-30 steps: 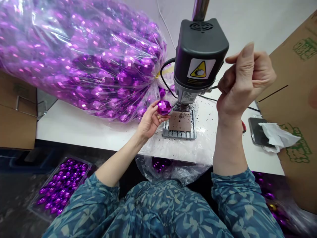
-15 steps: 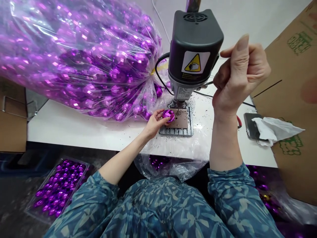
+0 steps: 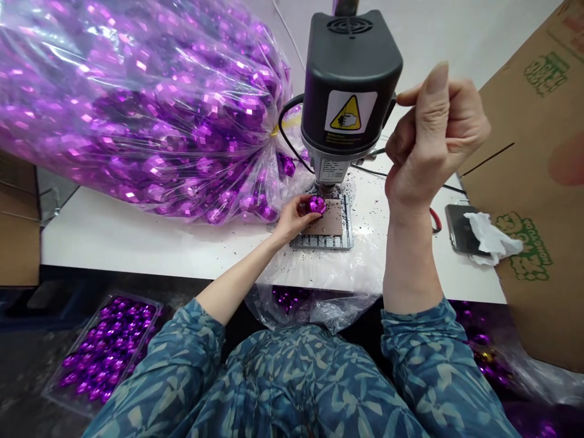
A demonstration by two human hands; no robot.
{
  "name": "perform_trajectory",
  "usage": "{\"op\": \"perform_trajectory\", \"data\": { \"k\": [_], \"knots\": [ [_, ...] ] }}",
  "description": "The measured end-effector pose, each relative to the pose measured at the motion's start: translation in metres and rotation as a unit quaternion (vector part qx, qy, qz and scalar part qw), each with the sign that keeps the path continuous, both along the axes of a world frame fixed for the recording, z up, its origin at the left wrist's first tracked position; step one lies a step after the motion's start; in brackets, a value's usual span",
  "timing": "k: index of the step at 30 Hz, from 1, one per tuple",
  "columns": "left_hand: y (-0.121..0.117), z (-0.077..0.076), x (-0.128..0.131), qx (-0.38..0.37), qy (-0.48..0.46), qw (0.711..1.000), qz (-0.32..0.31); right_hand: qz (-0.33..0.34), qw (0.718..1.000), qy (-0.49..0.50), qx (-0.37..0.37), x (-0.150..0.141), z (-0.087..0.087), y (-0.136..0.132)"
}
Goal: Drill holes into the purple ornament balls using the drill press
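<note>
Left hand: the left hand (image 3: 294, 220) has thumb and fingers closed part-way, pinching a purple faceted ball (image 3: 317, 205).
Ball position: over the brown plate (image 3: 327, 227), just in front of the lower end of the drill press (image 3: 349, 73); contact with the plate cannot be determined.
Right hand: the right hand (image 3: 435, 137) is raised beside the drill head, fingers curled inward, thumb upright; whether they enclose a handle cannot be told.
Machine base: the slotted metal base (image 3: 319, 243) carries the plate; dark specks are scattered around both.
Machine marking: a warning label (image 3: 351, 112) with a yellow triangle and hand symbol on the front of the housing.
Worktop, left: a large clear bag (image 3: 159, 121) of purple faceted balls, gathered at its neck, lies on the white table (image 3: 118, 234).
Worktop, right: a crumpled tissue (image 3: 497, 236) partly covers a dark flat device (image 3: 458, 228), near a cardboard box (image 3: 538, 176).
Below, left: a clear tray (image 3: 157, 306) holds small shiny purple pieces.
</note>
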State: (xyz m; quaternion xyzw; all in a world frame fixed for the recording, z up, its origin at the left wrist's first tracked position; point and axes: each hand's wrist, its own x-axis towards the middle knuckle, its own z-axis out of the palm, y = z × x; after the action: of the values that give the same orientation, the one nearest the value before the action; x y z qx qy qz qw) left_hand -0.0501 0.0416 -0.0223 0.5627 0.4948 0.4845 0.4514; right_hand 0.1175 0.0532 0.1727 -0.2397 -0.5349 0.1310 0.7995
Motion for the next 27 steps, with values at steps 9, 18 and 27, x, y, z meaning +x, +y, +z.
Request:
{"op": "perform_trajectory", "data": {
  "k": [9,18,27],
  "knots": [
    [-0.009,-0.002,0.010,0.060,0.050,0.997,-0.014,-0.072,0.993,-0.057,-0.069,0.000,-0.002,-0.002],
    [-0.011,-0.015,0.019,0.100,0.033,0.994,-0.036,-0.085,0.994,-0.058,-0.042,-0.001,0.000,-0.005],
    [-0.013,-0.015,0.018,0.077,0.013,0.996,-0.045,-0.095,0.993,-0.062,-0.040,0.000,-0.007,-0.013]
  ]
}}
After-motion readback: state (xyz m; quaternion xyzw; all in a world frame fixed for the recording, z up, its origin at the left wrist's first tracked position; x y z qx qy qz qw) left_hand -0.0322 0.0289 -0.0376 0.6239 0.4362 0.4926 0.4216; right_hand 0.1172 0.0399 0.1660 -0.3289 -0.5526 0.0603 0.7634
